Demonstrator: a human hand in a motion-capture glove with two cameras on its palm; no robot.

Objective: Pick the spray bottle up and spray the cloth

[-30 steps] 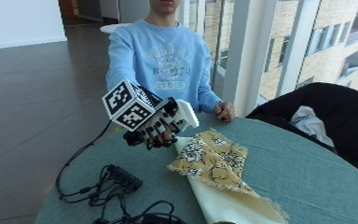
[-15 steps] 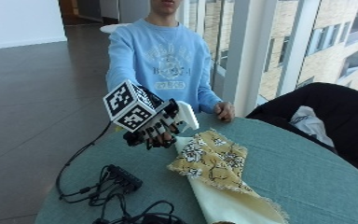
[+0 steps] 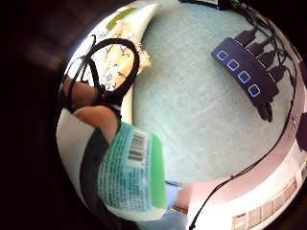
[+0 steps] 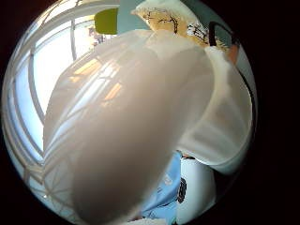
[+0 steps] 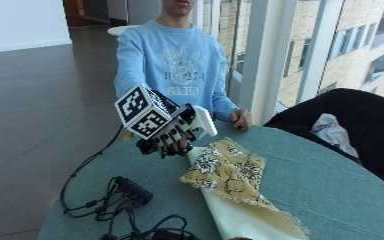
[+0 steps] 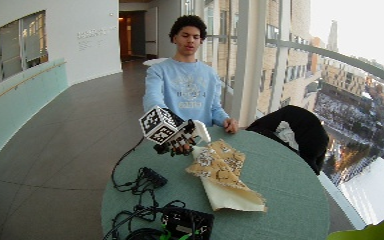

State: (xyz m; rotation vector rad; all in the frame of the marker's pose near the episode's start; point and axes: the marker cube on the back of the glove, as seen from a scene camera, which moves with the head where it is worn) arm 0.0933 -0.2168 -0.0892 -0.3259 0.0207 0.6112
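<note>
The gloved right hand point(image 5: 172, 136) has its fingers curled around the white spray bottle point(image 5: 203, 120), held above the worktop point(image 5: 325, 185) with the floral cloth point(image 5: 226, 167) just beside and below, probably to aim the spray.

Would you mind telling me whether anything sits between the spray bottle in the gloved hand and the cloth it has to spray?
Nothing visible does. The right hand grips the spray bottle just above the table, right beside the near end of the cloth, with only open air between them.
</note>
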